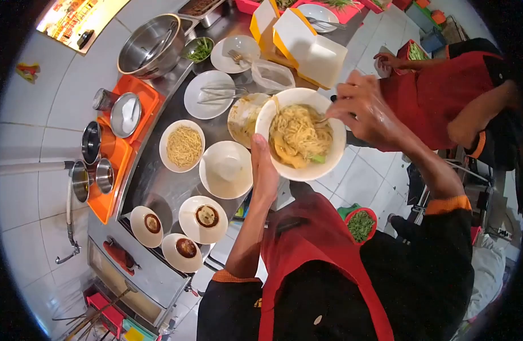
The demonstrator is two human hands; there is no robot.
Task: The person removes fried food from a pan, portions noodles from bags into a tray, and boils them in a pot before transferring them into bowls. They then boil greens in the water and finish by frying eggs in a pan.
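Note:
A white bowl of noodles (301,133), with some broth and a bit of green, is held up by my left hand (264,170), its thumb on the rim. My right hand (364,108) is above the bowl's right side, fingers closed round a thin metal utensil (323,120) that reaches into the noodles. Left of the held bowl, on the steel counter, stand a bowl of plain noodles (184,146) and a white bowl (226,170) with pale contents. A stained bowl (247,118) is partly hidden behind the held one.
Three bowls with dark sauce (203,220) stand at the counter's near end. Tongs lie on a white plate (204,105). Beyond are a large steel pot (153,48) and an open takeaway box (318,57). Orange trays (110,170) line the left. A co-worker (426,96) stands at the right.

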